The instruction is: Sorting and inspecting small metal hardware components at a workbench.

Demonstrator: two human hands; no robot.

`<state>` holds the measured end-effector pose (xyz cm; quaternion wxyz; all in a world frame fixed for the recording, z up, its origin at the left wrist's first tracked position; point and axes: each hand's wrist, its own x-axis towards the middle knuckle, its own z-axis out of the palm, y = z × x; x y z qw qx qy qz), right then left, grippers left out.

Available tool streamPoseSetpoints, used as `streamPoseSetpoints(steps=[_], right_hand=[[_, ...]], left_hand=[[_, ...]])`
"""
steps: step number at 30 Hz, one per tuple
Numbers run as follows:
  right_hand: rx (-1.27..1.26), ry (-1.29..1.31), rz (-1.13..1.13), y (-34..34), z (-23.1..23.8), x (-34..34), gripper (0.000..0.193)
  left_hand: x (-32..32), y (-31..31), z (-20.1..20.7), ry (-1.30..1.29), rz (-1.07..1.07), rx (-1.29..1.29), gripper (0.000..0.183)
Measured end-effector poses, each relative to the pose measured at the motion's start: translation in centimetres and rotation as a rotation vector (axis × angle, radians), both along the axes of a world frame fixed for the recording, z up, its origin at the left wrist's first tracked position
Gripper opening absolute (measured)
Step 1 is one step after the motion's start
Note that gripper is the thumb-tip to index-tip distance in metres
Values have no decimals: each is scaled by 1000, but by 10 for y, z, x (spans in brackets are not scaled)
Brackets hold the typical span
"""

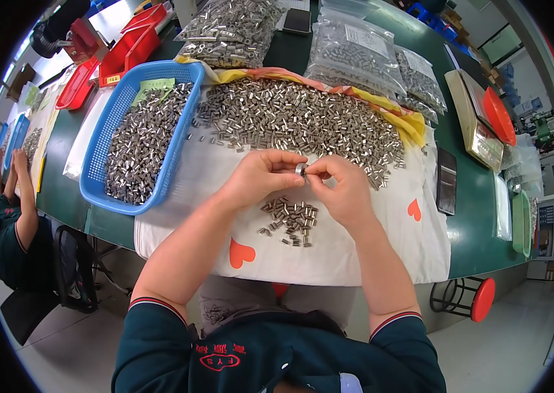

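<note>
My left hand and my right hand meet above the white cloth, both closed in a pinch. Between their fingertips is a small shiny metal sleeve; whether a second part is inside it is too small to tell. Just below my hands lies a small pile of metal sleeves. Beyond my fingers spreads a large heap of similar short metal cylinders. To the left stands a blue perforated basket, holding many more of them and a green paper slip.
A yellow-orange cloth borders the heap. Behind it are bulging clear bags of metal parts. Red trays sit at far left, and a dark phone-like slab at right. A co-worker sits at left; a red stool stands lower right.
</note>
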<state>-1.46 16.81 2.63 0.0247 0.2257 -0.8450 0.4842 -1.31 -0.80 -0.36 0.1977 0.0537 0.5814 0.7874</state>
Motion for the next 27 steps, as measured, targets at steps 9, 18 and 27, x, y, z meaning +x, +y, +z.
streamPoseSetpoints(steps=[9,18,27], right_hand=[[19,-94,54,8,4,-1,10],[38,-285,35,22,4,-24,12],[540,262,3,-24,-25,-38,6]], left_hand=[[1,-1,-6,35,-32,-69,33],[10,6,17,334,-343,-515,33],[12,-3,14,275,-329,-365,36]])
